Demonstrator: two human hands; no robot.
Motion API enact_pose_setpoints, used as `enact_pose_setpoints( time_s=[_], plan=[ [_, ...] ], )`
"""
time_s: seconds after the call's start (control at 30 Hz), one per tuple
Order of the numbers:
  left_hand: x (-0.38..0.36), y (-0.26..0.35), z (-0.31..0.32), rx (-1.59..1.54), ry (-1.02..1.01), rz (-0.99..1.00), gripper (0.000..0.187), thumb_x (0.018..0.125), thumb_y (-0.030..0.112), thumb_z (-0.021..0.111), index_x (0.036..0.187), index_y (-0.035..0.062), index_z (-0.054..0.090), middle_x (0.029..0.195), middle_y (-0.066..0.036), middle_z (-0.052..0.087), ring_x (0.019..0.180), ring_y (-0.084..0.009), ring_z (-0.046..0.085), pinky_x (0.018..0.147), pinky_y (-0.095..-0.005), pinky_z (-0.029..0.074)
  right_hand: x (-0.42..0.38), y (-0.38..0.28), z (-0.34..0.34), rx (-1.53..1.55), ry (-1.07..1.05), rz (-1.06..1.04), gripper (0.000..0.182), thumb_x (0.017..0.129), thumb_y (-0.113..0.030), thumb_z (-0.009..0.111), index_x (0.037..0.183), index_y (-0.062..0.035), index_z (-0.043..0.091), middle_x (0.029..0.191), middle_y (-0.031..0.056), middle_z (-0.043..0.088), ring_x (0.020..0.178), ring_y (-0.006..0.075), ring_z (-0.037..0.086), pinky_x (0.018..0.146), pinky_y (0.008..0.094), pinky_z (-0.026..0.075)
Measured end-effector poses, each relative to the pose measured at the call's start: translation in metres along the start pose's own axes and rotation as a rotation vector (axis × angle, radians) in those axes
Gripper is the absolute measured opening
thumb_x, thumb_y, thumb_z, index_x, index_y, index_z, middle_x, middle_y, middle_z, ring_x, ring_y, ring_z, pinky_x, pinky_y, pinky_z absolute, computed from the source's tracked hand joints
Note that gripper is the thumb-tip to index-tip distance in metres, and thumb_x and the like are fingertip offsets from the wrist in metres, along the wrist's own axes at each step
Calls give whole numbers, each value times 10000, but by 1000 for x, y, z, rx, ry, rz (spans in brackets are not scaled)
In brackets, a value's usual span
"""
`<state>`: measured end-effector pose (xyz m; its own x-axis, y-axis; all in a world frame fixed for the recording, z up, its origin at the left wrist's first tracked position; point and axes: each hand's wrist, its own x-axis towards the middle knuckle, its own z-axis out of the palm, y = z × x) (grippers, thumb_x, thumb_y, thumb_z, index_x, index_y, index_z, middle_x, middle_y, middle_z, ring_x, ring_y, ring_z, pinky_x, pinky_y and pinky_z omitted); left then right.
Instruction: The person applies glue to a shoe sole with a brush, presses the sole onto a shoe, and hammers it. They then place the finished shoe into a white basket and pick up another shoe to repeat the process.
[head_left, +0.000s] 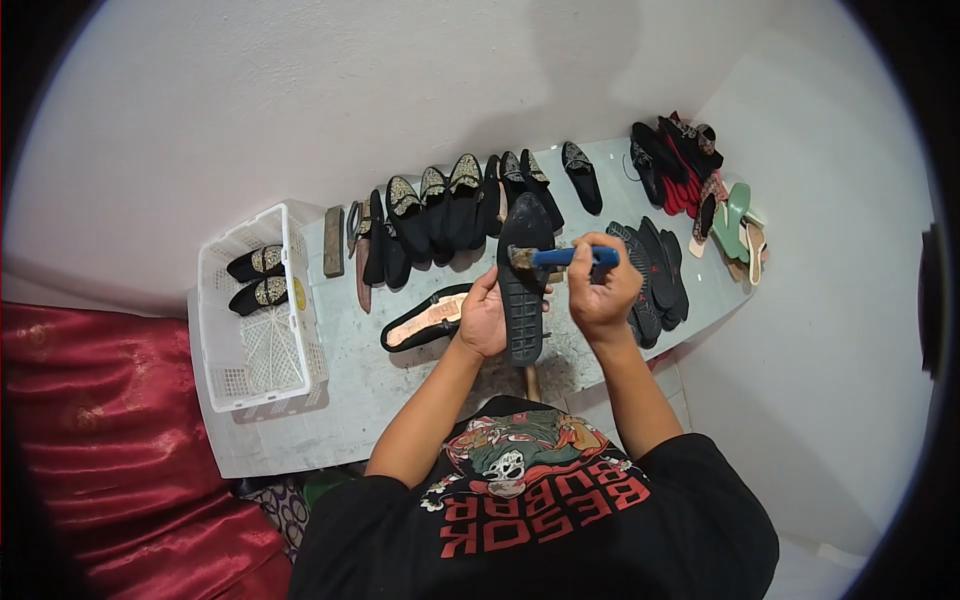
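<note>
My left hand (484,318) is closed round the edge of a black shoe sole (524,310), which stands lengthwise in front of me with its ridged tread at the near end. In my right hand (606,292) is a paintbrush with a blue handle (563,257). Its pale brown bristles (522,258) rest against the upper middle of the sole. Left of my left hand, a black shoe upper (428,318) with a tan inner base lies on the table. My left fingertips are partly hidden behind the sole.
Black loafers with patterned fronts (465,205) line the back of the table (262,440). A white plastic basket (310,340) holding two loafers (262,262) stands left. Black soles (668,275) are stacked right, near green sandals (736,215). Tools lie by a grey block (333,240).
</note>
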<state>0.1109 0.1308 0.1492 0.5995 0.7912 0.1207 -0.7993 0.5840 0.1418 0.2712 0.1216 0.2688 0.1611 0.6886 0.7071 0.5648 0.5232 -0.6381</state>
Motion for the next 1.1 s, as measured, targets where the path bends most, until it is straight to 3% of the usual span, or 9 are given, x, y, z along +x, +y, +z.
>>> enact_pose_setpoints(
  time_s=[0.13,0.3,0.4,0.43,0.63,0.73,0.77,0.83,1.1],
  plan=[
    [-3,6,-9,94,0,-36,586,1085,442,302,1433,39,546,1283,-254,647,1086,-382,668,967,-483,545,9,6,-14,-11,4,117,99,952,-74,670,969,20,648,779,102,678,623,200,676,614,313,538],
    [0,-3,5,100,15,-13,607,1078,453,299,1413,18,557,1257,-236,672,1068,-349,686,945,-458,565,0,-3,6,32,-2,-60,104,946,-69,679,980,24,646,784,99,684,628,183,679,603,312,540],
    [1,-1,2,-70,45,57,618,1081,475,293,1424,32,554,1277,-267,646,1113,-411,670,973,-506,557,-3,-9,3,104,-19,95,97,947,-66,676,979,20,647,779,100,681,615,184,677,597,311,536],
    [-1,4,-2,-55,51,58,623,1080,481,291,1420,31,555,1282,-270,642,1110,-415,673,962,-515,564,-2,5,-1,2,-5,-23,102,962,-76,664,982,23,645,769,96,677,582,173,664,564,296,521],
    [-2,13,-6,-8,-19,12,622,1083,482,294,1411,26,560,1309,-269,633,1088,-422,683,933,-523,579,4,9,-11,-18,19,50,92,964,-73,658,969,18,648,774,105,682,611,185,680,581,299,526],
    [4,4,3,-9,-23,25,609,1087,471,299,1407,25,563,1325,-227,641,1129,-397,671,976,-521,556,1,0,7,-5,45,-62,100,959,-80,668,959,18,646,779,102,691,618,172,686,566,284,519],
    [4,2,3,-34,-45,2,608,1084,473,297,1414,36,560,1295,-218,657,1115,-372,675,981,-494,553,-2,-14,5,64,-20,121,96,945,-76,681,954,15,650,784,98,692,644,171,692,583,284,526],
    [5,0,9,-43,-1,-1,613,1081,476,285,1425,47,556,1269,-208,672,1091,-336,677,977,-465,546,-5,-11,10,67,-14,56,93,946,-74,680,954,14,650,781,97,691,630,170,687,572,285,523],
    [4,3,-5,68,-35,-37,601,1088,462,269,1423,57,559,1278,-214,664,1102,-360,673,988,-483,540,17,3,15,22,28,20,97,971,-96,657,965,1,649,718,92,668,566,176,670,543,305,516]
  ],
)
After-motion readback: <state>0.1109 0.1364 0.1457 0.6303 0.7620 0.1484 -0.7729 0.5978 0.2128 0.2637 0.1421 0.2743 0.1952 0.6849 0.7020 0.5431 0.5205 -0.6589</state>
